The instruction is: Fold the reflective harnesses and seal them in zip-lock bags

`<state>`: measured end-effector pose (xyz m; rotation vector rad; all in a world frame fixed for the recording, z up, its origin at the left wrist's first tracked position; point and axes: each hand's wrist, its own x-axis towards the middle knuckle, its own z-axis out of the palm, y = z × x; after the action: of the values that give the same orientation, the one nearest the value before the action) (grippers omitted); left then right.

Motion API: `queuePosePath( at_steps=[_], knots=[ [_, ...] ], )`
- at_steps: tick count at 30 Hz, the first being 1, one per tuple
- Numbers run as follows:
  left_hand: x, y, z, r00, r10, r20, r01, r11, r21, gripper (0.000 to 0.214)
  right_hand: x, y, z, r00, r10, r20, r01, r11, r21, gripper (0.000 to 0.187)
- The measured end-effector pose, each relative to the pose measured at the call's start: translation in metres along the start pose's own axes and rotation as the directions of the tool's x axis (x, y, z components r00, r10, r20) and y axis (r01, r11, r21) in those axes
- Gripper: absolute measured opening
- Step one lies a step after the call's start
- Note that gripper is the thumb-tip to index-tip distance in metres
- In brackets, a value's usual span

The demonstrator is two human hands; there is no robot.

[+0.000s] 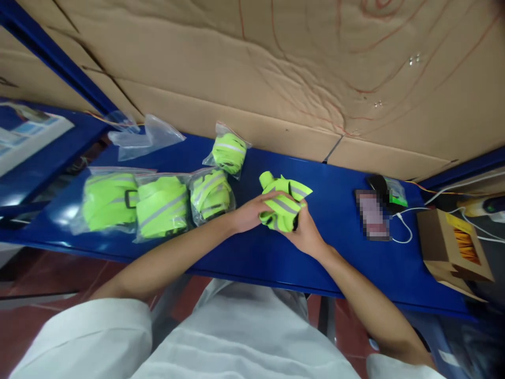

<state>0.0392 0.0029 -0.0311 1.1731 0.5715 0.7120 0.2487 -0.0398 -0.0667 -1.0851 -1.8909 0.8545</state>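
Observation:
A bundle of neon yellow-green reflective strap (pixel 282 202) with a grey stripe is gathered between my two hands over the blue table. My left hand (pixel 252 213) grips its left side, the fingers reaching over the folds. On the right, my right hand (pixel 303 231) is closed round the lower right part, its fingers partly hidden by the material. Loose loops and one end stick out at the top. Left of my hands lie clear bags of the same material: a far one (pixel 229 152), a near one (pixel 212 195), a middle one (pixel 162 206) and a leftmost one (pixel 110 201) showing a black buckle.
Empty clear plastic bags (pixel 148 138) lie at the back left. On the right are a phone (pixel 373 216) with a white cable, a black item (pixel 377 184) and an open cardboard box (pixel 437 239) holding orange things. A cardboard wall (pixel 221 68) closes off the back.

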Motion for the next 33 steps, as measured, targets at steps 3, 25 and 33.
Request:
queuePosePath(
  at_steps=[3,25,33],
  knots=[
    [-0.007,0.011,0.001,0.938,0.069,0.341,-0.185,0.929,0.321,0.056,0.002,-0.001,-0.003,0.996,0.071,-0.055,-0.062,0.987,0.15,0.074],
    [-0.005,0.001,-0.009,0.794,0.606,-0.048,-0.029,0.117,0.993,0.043,0.023,0.014,-0.065,0.862,0.372,-0.345,-0.262,0.909,0.325,0.056],
    [0.006,-0.016,-0.02,0.949,0.272,-0.161,0.145,0.079,0.986,0.051,0.016,0.001,-0.069,0.945,0.284,-0.165,-0.285,0.958,0.016,0.017]
  ],
)
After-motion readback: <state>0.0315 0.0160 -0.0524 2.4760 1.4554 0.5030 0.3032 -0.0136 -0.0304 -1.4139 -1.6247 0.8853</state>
